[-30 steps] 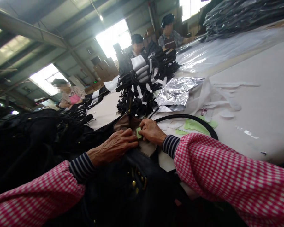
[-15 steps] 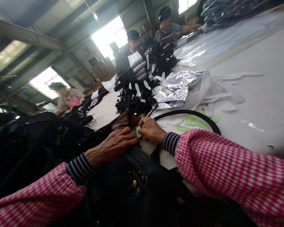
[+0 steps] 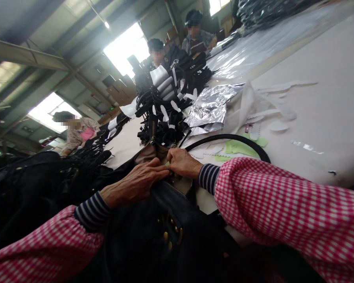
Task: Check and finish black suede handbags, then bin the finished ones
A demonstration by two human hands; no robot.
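Observation:
A black bag (image 3: 135,236) with brass-coloured studs lies in front of me, its zipped mouth open on a brown lining (image 3: 146,154). My right hand (image 3: 183,163) is closed at the mouth, its thumb and fingers pinching a small green slip (image 3: 167,163) that is mostly hidden. My left hand (image 3: 135,182) lies over the bag's near edge, fingers pressed together and tips meeting the right hand; its thumb is out of sight. A curved black handle (image 3: 238,137) arches out beyond my right wrist.
Black straps with white wrapping (image 3: 165,84) are heaped ahead. Silver foil (image 3: 211,106), white scraps (image 3: 279,126) and green pieces (image 3: 236,146) lie on the pale table (image 3: 312,118). More black bags (image 3: 32,177) crowd the left. Several co-workers are across the table.
The green slip, plainer before, is now mostly covered by my fingers. Both hands have drawn closer together at the bag's mouth. The whole view has shifted slightly.

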